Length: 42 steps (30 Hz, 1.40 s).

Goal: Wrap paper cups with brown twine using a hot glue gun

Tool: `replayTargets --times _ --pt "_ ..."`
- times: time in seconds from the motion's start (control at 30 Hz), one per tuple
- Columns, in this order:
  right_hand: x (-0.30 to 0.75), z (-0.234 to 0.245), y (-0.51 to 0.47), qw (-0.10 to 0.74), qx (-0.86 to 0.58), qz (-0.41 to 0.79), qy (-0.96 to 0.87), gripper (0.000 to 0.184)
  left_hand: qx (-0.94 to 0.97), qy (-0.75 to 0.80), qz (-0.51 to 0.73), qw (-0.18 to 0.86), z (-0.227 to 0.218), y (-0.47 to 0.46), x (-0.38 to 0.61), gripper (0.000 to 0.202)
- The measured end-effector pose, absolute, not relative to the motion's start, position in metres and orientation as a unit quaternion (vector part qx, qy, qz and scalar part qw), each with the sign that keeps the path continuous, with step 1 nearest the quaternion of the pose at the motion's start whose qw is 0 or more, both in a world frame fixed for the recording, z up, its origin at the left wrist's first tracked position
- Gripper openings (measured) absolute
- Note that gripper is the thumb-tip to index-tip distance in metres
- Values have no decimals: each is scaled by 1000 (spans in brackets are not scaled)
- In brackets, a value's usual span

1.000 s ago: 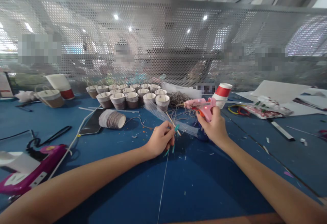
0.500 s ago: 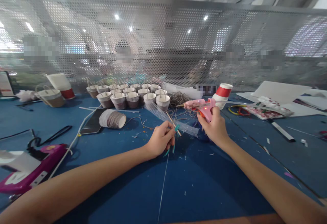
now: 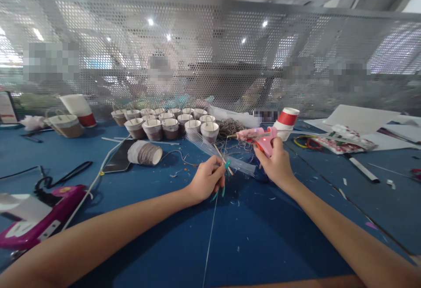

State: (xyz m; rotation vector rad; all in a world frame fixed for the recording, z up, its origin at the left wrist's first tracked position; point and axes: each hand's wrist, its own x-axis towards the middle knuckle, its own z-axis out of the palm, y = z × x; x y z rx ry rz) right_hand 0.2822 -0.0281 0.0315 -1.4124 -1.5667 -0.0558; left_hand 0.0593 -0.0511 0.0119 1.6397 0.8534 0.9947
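My left hand [image 3: 208, 176] is closed in a pinch at a thin, pale wooden stick [image 3: 217, 150] that slants up from the fingers. Narrow teal pieces show at the fingertips; I cannot make out what they are. In my right hand [image 3: 278, 163] is a pink glue gun [image 3: 261, 136], its small red light glowing. Its nozzle points left, above and apart from my left hand. A fine pale thread shows below the nozzle. Under and behind the hands lies a bundle of clear plastic sticks [image 3: 241, 166].
Several twine-wrapped paper cups with handles [image 3: 170, 128] stand at the back. A wrapped cup [image 3: 144, 153] lies beside a phone [image 3: 115, 158]. Grey twine [image 3: 232, 126] is heaped behind. A magenta device [image 3: 62, 213] sits left; red-and-white cups [image 3: 288, 117] and papers [image 3: 358, 119] are right.
Both hands stay nearly still. The thread below the glue gun's nozzle shows more plainly now.
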Motion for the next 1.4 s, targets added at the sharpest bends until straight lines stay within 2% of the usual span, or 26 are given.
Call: replayTargets --times 1.4 --pt "283 32 -28 478 -564 -17 -673 31 671 357 418 498 13 -51 60 25"
